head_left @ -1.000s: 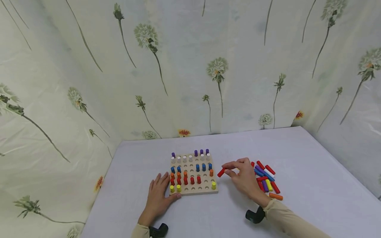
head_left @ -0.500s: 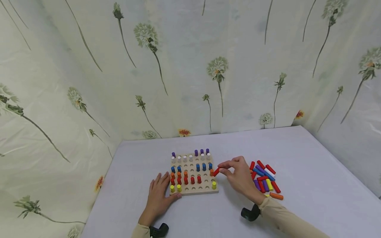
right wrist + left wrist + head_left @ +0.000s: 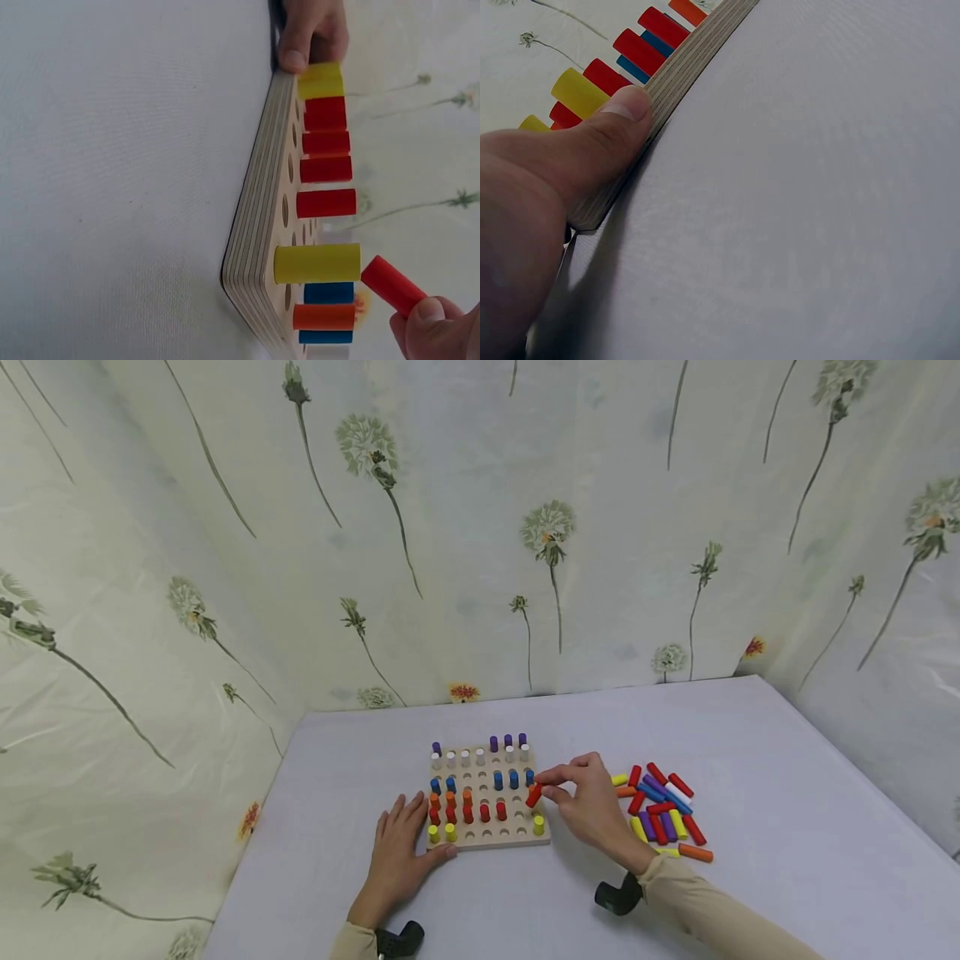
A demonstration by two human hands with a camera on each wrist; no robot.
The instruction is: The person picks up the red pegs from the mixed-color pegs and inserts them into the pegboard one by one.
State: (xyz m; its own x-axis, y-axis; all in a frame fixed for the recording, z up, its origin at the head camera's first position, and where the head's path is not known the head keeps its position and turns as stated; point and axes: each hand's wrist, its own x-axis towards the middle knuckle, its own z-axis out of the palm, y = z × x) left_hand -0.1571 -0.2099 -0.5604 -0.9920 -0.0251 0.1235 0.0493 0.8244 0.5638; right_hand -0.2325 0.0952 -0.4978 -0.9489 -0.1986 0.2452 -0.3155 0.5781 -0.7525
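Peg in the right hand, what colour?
Red peg, pinched by the right hand; clearest in the right wrist view.

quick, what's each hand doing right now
Left hand: open, lying flat on the table, thumb pressed against the edge of the wooden peg board.
Right hand: fingers pinching a red peg over the board's right side.

Red peg (image 3: 533, 795), short cylinder, tilted, just above wooden pegboard's (image 3: 487, 841) right side

No readable text, label or number anywhere.
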